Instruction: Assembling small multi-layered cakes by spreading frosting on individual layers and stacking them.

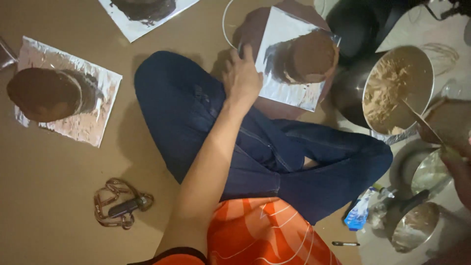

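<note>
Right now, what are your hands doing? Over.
Left hand flat on the foil board's edge, fingers spread. Brown cake sits on it. Right hand at frame edge by the mixing bowl, grip unclear. Nothing blocking.

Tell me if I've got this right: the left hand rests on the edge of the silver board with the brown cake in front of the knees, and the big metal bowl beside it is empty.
Not quite. The head view shows the left hand on the edge of the silver board holding the brown cake, but the big metal bowl is not empty: it holds a tan, crumbly mixture.
</note>
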